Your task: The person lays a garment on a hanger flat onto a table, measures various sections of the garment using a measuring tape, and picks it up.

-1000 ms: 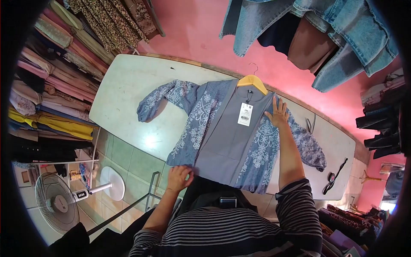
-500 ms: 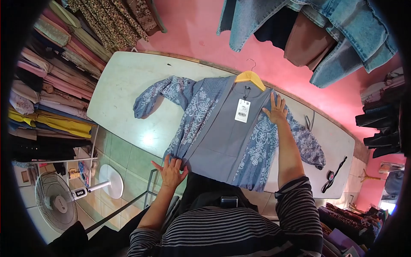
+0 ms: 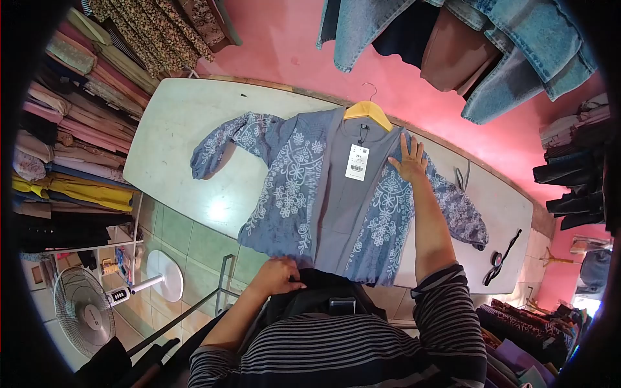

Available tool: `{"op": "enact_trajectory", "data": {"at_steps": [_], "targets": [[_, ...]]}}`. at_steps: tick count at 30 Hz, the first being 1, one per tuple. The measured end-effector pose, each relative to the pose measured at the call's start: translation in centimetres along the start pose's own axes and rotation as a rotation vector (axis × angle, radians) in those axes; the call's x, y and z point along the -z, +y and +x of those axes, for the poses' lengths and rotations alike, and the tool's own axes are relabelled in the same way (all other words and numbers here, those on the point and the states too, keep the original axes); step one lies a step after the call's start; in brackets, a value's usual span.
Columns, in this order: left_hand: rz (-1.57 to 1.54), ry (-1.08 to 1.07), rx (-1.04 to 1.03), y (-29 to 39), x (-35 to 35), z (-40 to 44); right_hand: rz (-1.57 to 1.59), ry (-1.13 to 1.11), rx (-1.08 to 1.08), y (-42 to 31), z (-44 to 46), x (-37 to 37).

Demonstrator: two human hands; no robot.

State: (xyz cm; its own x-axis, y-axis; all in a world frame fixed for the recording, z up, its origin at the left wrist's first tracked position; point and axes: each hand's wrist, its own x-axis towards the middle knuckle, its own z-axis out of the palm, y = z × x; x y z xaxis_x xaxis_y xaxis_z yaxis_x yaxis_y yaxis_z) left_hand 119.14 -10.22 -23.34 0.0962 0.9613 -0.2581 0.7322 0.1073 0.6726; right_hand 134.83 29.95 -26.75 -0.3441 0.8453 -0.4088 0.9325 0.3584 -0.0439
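Note:
A blue-grey jacket (image 3: 284,187) with white floral embroidery lies spread on the white table, its front parted over a plain grey lining (image 3: 343,207). A yellow hanger (image 3: 367,115) sits in its neck, and a white price tag (image 3: 357,162) hangs below the collar. My right hand (image 3: 409,160) rests flat with fingers spread on the jacket's front near the shoulder on the right. At the lower hem on the left, my left hand (image 3: 277,275) has its fingers curled round the edge of the front panel; the fingertips are partly hidden.
The table (image 3: 174,136) has a pink wall behind it. A black-strapped watch (image 3: 497,258) lies at its right end. Denim garments (image 3: 517,58) hang overhead, clothes racks (image 3: 77,142) stand at left, and a white fan (image 3: 84,310) is at lower left.
My left hand has closed at the hem and moved slightly right and down. The left front panel has shifted inward, covering more lining. My right hand stays on the jacket; the whole view shifted slightly.

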Motion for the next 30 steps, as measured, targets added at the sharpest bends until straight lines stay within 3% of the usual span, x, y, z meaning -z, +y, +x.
{"op": "enact_trajectory", "data": {"at_steps": [3,9,14,21,24,26,30], "targets": [[-0.197,0.016,0.155,0.3,-1.9,1.8,-0.007,-0.002,-0.001,0.1,0.2,-0.1],[-0.165,0.066,0.073,1.8,-5.1,5.5,-0.002,0.004,0.004,-0.1,0.0,0.1],[-0.253,0.079,0.296,3.0,-6.3,7.1,-0.008,0.005,0.006,0.0,0.1,0.0],[-0.229,0.075,0.236,2.2,-6.9,7.6,-0.018,0.019,0.015,0.2,0.2,-0.3],[-0.438,-0.019,0.310,2.5,-5.8,7.3,-0.017,0.016,0.015,0.3,0.2,-0.2],[-0.290,0.173,0.315,3.0,-6.4,7.1,-0.018,0.017,0.025,0.3,0.2,-0.4],[-0.356,0.169,0.270,3.5,-7.1,8.1,-0.012,0.015,0.023,0.2,0.0,-0.2]]}}
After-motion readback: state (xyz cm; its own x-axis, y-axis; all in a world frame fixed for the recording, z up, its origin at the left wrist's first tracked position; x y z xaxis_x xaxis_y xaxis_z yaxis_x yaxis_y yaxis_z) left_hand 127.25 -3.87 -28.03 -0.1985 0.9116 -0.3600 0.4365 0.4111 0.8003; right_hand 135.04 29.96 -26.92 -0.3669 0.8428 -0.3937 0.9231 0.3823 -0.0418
